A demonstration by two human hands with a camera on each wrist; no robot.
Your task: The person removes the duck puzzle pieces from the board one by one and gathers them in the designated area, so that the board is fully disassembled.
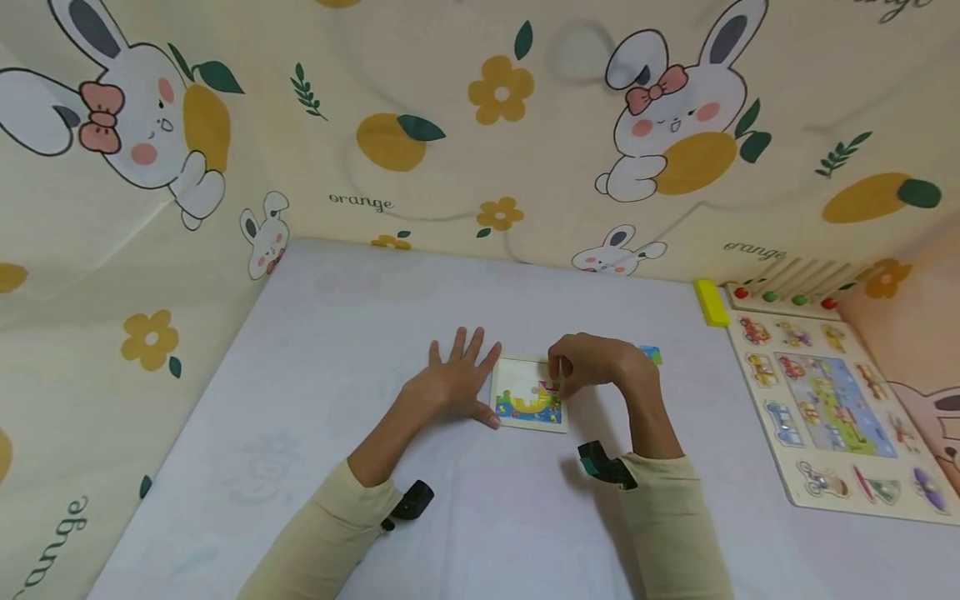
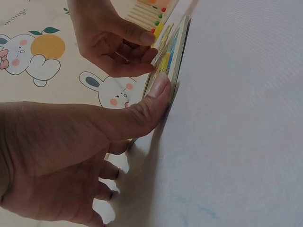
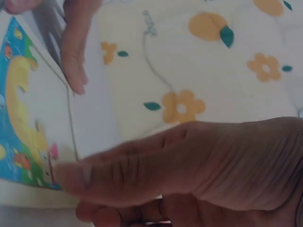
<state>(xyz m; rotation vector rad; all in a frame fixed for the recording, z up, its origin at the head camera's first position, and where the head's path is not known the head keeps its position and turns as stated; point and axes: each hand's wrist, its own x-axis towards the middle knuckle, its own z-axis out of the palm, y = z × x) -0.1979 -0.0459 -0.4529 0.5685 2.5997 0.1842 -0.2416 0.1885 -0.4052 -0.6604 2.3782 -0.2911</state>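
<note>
A small jigsaw puzzle board (image 1: 531, 423) lies on the white table, its lower part filled with blue and yellow pieces and its upper part bare. My left hand (image 1: 450, 387) is spread beside it, fingers straight, the thumb (image 2: 158, 87) resting on its left edge. At the right side of the board, my right hand (image 1: 592, 362) pinches a puzzle piece (image 2: 163, 47) between thumb and fingers. That piece is mostly hidden by the fingers. In the right wrist view, the right thumb (image 3: 71, 177) lies over the board's corner, near a pink patch.
Another blue-green puzzle piece (image 1: 651, 355) shows partly behind the right wrist. To the right lies a large wooden picture board (image 1: 780, 467), with a yellow block (image 1: 710, 302) and a rack of coloured beads (image 1: 783, 297) at its far end. A patterned cloth (image 1: 450, 83) hangs behind the table.
</note>
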